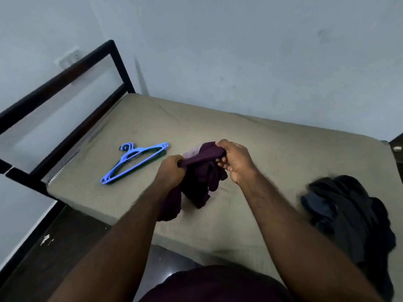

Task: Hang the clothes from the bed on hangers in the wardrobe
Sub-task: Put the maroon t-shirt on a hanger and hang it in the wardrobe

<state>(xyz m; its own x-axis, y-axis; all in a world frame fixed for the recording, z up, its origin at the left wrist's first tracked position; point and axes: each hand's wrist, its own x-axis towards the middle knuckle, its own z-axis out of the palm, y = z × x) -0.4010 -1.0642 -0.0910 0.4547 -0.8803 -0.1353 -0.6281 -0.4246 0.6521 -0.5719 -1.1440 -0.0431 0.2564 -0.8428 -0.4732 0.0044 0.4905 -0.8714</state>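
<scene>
1. I hold the maroon garment [202,179] bunched above the bed [272,153], left hand [172,171] and right hand [235,161] both gripping it.
2. Step, I judge: finding its neckline.
3. Next calls for the blue hangers [133,162] nearby.

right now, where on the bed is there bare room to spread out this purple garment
Widest bare stretch of mattress: along the wall, beyond the hangers and the purple garment. A smaller patch lies between the right hand and the dark clothes pile. Crowded: hangers at left, garment mid-bed, pile at the right edge.
</scene>
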